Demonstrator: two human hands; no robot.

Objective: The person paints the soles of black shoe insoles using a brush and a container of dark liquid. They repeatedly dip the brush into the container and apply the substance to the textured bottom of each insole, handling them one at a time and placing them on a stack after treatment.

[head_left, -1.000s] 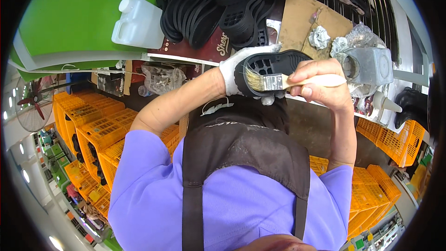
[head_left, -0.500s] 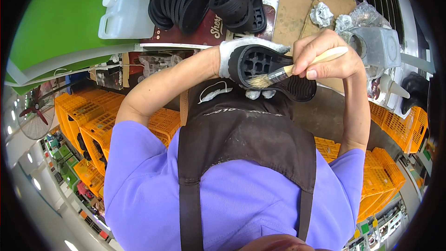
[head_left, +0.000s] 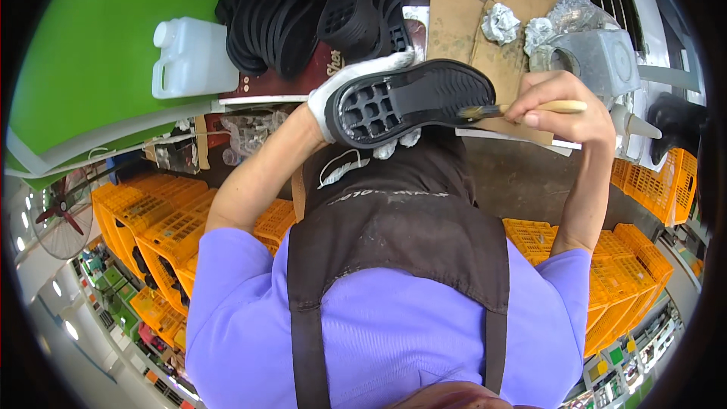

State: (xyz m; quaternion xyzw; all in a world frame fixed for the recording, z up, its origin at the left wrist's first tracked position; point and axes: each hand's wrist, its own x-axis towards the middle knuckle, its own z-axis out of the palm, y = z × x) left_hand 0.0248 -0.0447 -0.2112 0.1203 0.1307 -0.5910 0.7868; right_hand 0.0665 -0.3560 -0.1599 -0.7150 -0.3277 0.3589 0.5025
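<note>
A black shoe sole (head_left: 435, 100) lies across my left hand (head_left: 327, 95), which wears a white glove and grips it by the heel end from behind and below. The gridded inner side of the sole faces up, and wet-looking shine shows in the heel's square pockets. My right hand (head_left: 562, 110) pinches a paintbrush (head_left: 492, 110) with a pale wooden handle. Its bristles touch the near edge of the sole toward the toe. White fingertips of the glove (head_left: 409, 138) show under the sole's near edge.
Stacked black soles (head_left: 284, 26) stand at the back beside a white plastic jug (head_left: 198, 57). Cardboard (head_left: 462, 15), crumpled white wads (head_left: 500, 24) and a cut clear plastic container (head_left: 598, 60) lie at the right. Orange crates (head_left: 170, 223) stand on both sides.
The brush has moved from the heel pockets right to the toe part. The sole is turned flatter and faces up more, and my right hand has shifted slightly right and down.
</note>
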